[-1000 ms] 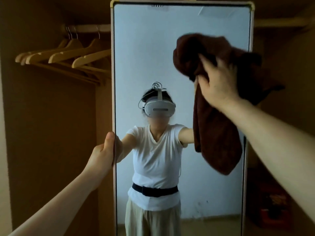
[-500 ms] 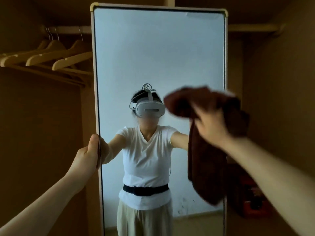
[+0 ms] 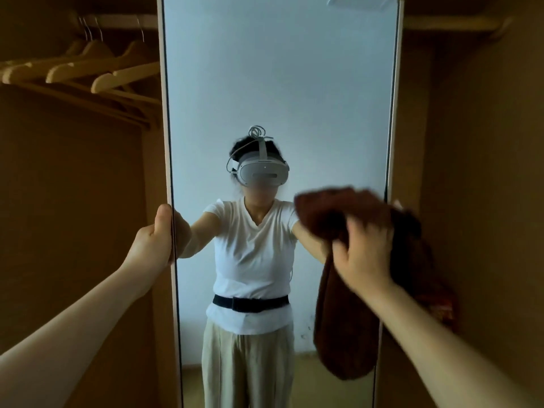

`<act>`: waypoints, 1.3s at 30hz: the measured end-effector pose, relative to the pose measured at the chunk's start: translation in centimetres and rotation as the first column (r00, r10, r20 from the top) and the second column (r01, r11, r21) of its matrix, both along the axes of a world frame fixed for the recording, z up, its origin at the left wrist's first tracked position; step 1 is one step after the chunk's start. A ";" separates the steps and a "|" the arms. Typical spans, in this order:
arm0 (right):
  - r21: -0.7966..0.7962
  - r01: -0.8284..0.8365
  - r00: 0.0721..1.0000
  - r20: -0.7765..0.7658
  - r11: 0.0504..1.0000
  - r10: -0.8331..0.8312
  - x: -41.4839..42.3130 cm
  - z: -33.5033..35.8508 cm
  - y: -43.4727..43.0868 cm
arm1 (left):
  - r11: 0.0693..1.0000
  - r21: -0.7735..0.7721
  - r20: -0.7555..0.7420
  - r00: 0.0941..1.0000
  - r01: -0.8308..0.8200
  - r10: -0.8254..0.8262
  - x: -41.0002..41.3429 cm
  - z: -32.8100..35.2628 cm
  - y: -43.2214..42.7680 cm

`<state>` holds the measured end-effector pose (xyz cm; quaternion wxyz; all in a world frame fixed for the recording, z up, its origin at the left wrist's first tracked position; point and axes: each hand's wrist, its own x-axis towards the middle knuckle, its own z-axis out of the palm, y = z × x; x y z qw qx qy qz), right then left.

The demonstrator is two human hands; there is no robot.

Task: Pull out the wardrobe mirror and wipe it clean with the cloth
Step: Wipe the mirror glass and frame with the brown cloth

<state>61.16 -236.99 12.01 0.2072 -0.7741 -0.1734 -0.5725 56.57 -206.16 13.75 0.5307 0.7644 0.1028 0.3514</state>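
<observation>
Two bare hands are at the mirror (image 3: 279, 83), a tall, pale-framed panel that stands upright in the middle of the wooden wardrobe (image 3: 73, 201), with its top edge out of view. The left hand (image 3: 153, 242) grips the mirror's left frame about halfway down. The thumb (image 3: 163, 219) lies upright along the front of the frame, and the other fingers go round the edge, where they are hidden.

The right hand (image 3: 365, 248) is at the mirror's lower right, blurred by motion, with its fingers curled into a dark brown cloth (image 3: 344, 334) and clamped on it. The bunched top of the cloth sits above the knuckles and spreads across the mirror's right frame. A long end hangs straight down in front of the glass. Whether the cloth presses the glass or is just off it cannot be told.

The glass reflects a person in a white T-shirt, a black belt and pale trousers, wearing a white headset, both arms stretched forward, with a pale wall behind. A few small dark specks show low on the glass, just left of the hanging cloth.

Left of the mirror, several wooden hangers (image 3: 112, 72) hang from a rail (image 3: 117, 22). Right of the mirror, low down and partly behind the cloth, is something red (image 3: 444, 307), too dim to identify.
</observation>
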 end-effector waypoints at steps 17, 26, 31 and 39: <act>-0.242 -0.091 0.989 -0.132 0.966 0.060 -1.6 12.2 -1.7 | 0.998 -0.064 -0.031 0.999 -0.026 0.024 0.1 0.1 -0.3; -0.522 -0.327 0.903 -0.419 0.787 0.097 -3.4 -10.5 2.0 | 0.990 -0.121 -0.066 0.995 -0.076 0.069 0.5 0.3 -0.4; -0.602 -0.430 0.819 -0.574 0.673 0.011 -3.3 -13.1 -0.5 | 0.988 -0.125 -0.074 0.994 -0.092 0.083 0.4 0.4 -0.6; -0.444 -0.106 0.992 -0.106 0.890 0.065 -2.3 5.6 1.0 | 0.990 -0.111 -0.075 0.994 -0.082 0.074 0.0 0.3 -0.9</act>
